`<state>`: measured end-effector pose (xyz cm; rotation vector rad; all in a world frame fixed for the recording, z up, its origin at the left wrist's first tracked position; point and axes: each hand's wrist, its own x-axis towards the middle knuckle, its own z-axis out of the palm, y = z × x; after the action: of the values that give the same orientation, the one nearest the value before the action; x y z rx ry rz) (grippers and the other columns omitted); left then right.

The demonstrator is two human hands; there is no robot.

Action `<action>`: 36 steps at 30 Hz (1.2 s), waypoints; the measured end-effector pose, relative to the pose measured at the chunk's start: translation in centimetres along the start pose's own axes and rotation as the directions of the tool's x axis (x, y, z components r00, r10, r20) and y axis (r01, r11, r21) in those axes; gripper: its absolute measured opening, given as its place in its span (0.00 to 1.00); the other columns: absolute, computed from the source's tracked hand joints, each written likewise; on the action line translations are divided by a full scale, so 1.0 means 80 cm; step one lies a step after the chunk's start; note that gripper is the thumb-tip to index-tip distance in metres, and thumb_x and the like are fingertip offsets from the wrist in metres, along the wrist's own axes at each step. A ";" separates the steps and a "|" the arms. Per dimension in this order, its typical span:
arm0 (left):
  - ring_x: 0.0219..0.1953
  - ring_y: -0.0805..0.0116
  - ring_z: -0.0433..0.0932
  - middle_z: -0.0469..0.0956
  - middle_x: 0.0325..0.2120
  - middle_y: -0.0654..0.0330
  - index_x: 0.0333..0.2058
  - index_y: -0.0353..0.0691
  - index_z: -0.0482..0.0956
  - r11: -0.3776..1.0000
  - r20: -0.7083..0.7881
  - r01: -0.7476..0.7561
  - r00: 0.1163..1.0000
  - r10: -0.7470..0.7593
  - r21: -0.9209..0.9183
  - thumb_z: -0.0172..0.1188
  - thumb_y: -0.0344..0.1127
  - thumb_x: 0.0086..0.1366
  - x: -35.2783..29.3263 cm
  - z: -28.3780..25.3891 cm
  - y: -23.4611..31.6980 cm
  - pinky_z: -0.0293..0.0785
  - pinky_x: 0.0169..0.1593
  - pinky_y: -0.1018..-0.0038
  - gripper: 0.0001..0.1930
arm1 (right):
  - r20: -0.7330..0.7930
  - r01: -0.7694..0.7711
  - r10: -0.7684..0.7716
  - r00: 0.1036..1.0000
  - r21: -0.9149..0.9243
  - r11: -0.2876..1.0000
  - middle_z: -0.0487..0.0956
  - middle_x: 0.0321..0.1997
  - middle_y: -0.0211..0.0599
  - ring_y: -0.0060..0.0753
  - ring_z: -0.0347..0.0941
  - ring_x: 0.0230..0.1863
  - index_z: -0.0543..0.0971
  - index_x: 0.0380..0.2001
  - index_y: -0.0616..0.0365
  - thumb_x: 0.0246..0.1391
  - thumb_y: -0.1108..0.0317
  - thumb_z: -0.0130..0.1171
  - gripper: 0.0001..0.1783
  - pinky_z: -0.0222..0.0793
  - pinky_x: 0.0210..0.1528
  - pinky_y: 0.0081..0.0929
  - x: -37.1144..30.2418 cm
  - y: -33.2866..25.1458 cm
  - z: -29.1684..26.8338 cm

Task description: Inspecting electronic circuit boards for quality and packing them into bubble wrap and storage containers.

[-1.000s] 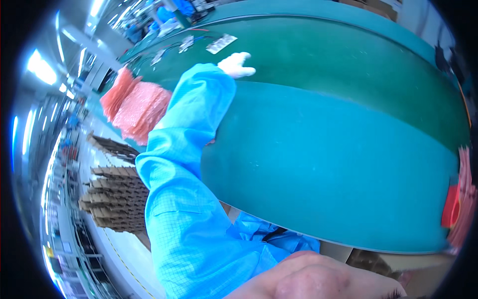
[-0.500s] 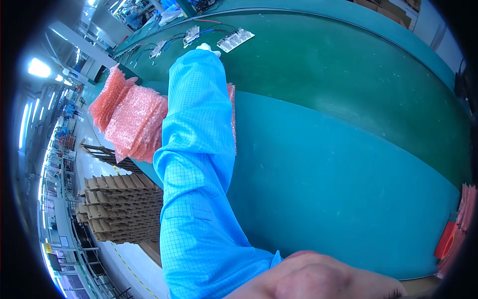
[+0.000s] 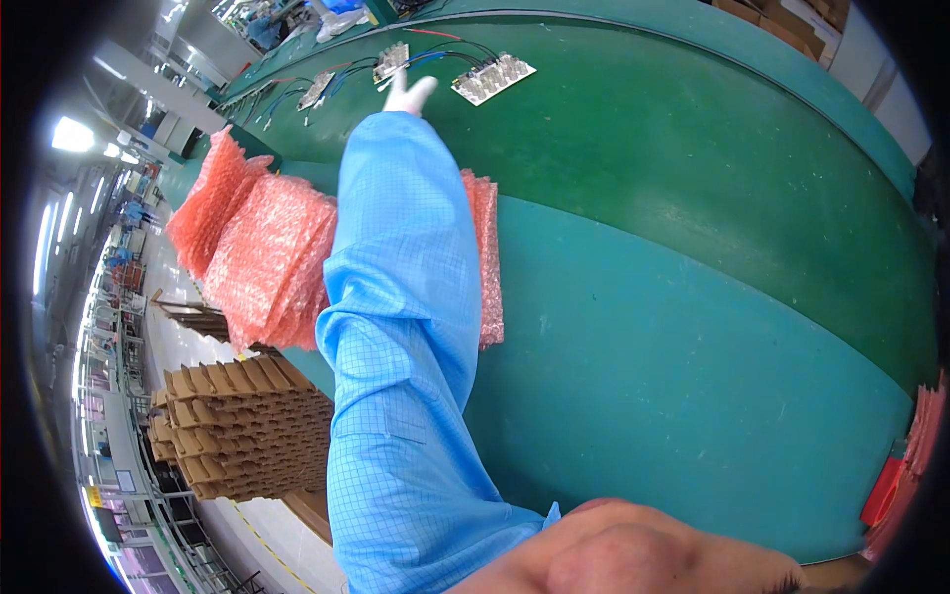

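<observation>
My left hand (image 3: 407,98), in a white glove, reaches far across the bench from a blue checked sleeve. Its visible fingers are spread, and nothing shows between them. The fingertips are at a small pale circuit board (image 3: 393,59) with wires; whether they touch it I cannot tell. To the right of the hand lies a larger pale circuit board (image 3: 493,79) with black and blue wires. Another small wired board (image 3: 316,90) rests further left. My right hand is out of view.
Pink bubble-wrap bags (image 3: 272,252) are piled left of my sleeve, with more bubble wrap (image 3: 486,262) to its right. Brown cardboard dividers (image 3: 242,426) are stacked beside the green bench (image 3: 643,366). A red object (image 3: 881,490) sits at the right edge.
My left hand, mostly hidden behind the sleeve before, now shows with fingers spread, nearer the small middle board. The whole view has shifted slightly, revealing more bubble wrap right of the sleeve.
</observation>
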<state>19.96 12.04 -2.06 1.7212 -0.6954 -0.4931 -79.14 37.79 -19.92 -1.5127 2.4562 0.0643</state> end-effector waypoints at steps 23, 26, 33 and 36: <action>0.37 0.66 0.82 0.83 0.35 0.50 0.42 0.29 0.83 0.848 -0.150 -0.501 0.864 0.480 -0.171 0.60 0.24 0.51 -0.018 0.107 0.123 0.78 0.45 0.73 0.16 | 0.126 -0.164 0.201 0.972 -0.252 0.954 0.79 0.48 0.52 0.54 0.71 0.54 0.74 0.53 0.61 0.47 0.48 0.62 0.35 0.66 0.58 0.42 -0.058 0.188 -0.001; 0.36 0.69 0.81 0.83 0.34 0.54 0.40 0.30 0.82 0.613 -0.107 -0.765 0.639 0.762 -0.199 0.61 0.24 0.54 -0.072 0.114 0.216 0.78 0.43 0.75 0.13 | 0.338 -0.068 0.173 0.925 -0.300 0.952 0.81 0.44 0.51 0.55 0.75 0.49 0.79 0.47 0.59 0.45 0.49 0.64 0.30 0.69 0.52 0.43 -0.075 0.116 -0.069; 0.39 0.72 0.78 0.80 0.41 0.56 0.47 0.29 0.77 0.539 0.166 -0.568 0.577 0.800 -0.623 0.54 0.22 0.63 -0.304 0.153 0.408 0.75 0.42 0.81 0.13 | 0.088 0.829 -0.942 0.323 0.454 0.326 0.80 0.42 0.44 0.42 0.77 0.43 0.79 0.42 0.60 0.44 0.60 0.70 0.23 0.73 0.47 0.35 -0.154 -0.165 -0.304; 0.36 0.75 0.79 0.81 0.37 0.58 0.46 0.31 0.78 0.611 0.325 -0.505 0.544 0.773 -0.609 0.55 0.22 0.63 -0.425 0.174 0.420 0.75 0.39 0.83 0.13 | -0.509 0.975 -0.857 0.077 -0.142 0.172 0.74 0.55 0.52 0.56 0.71 0.57 0.73 0.52 0.62 0.41 0.59 0.71 0.34 0.67 0.59 0.43 -0.145 -0.234 -0.375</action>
<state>-20.59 19.50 25.80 0.7245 -1.4745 -0.5585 -63.46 34.22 13.59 -2.9068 1.0227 -0.9481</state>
